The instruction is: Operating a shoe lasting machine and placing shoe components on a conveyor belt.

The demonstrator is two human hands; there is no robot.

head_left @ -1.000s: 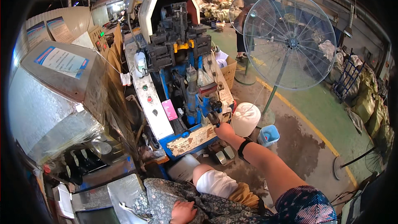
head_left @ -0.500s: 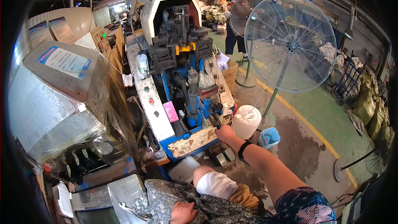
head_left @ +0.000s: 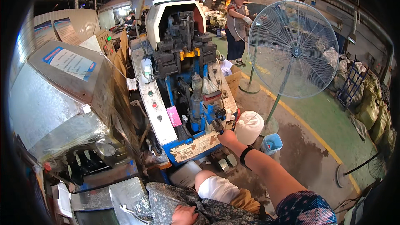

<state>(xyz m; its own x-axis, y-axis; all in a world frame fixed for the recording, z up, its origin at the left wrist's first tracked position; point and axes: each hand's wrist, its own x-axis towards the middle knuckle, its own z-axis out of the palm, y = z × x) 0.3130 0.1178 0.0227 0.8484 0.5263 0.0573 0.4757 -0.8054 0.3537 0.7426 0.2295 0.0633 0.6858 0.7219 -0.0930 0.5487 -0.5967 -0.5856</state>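
1. At the near right corner of the machine [head_left: 196, 85], the right hand [head_left: 227, 138] appears wrapped around the end of a dark handle [head_left: 216, 125], just beside the peeling front panel [head_left: 193, 147]; the far side of its fingers is hidden.
2. Well apart from it, the left hand [head_left: 184, 215] lies on a flowered dark cloth [head_left: 160, 204] over the lap. It seems to hold nothing; how far its fingers spread I cannot tell.
3. For good control of the handle, I would judge a full, firm grip best, with the wrist straight and the pull coming from the arm rather than the fingertips.
4. The black wristband [head_left: 245, 154] should be kept clear of the linkage, and the left hand is sensibly placed away from the moving parts.
5. Two ridged pedals [head_left: 223, 165] sit low in front of the machine, so it would be wise to watch the feet.
6. Right of the machine, a white jug [head_left: 249, 127] and a light blue bucket [head_left: 271, 143] stand on stained floor [head_left: 302, 154].
7. Beyond, a yellow line [head_left: 317, 136] borders green floor, with a large fan [head_left: 295, 51] in front of it, a co-worker [head_left: 236, 27] farther back, and sacks [head_left: 368, 104] along the right side.
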